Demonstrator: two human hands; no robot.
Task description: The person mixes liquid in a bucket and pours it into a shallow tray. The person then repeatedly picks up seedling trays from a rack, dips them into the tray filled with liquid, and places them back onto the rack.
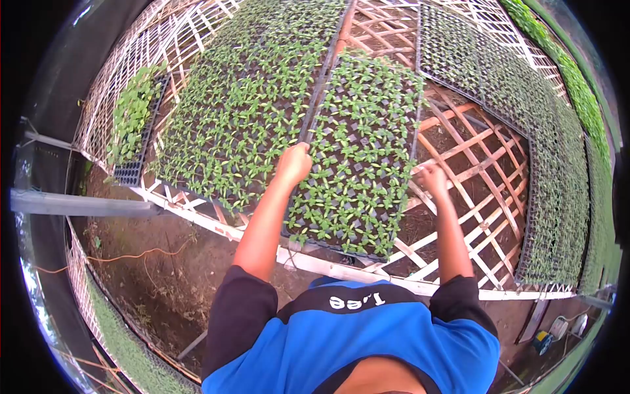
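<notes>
A black seedling tray (357,157) full of small green plants lies on the lattice bench in front of me. My left hand (295,163) is closed on its left edge, where it meets the neighbouring block of seedling trays (236,98). At the tray's right edge is my right hand (432,177), with its fingers curled against the rim, over the open lattice. The fingertips of both hands are partly hidden by the leaves and the tray edge.
The wooden lattice (472,157) shows to the right, with more seedling trays (558,190) beyond. A small tray with broader leaves (131,121) lies far left. The bench's white front rail (328,266) runs before me. A grey pole (85,203) stretches in from the left.
</notes>
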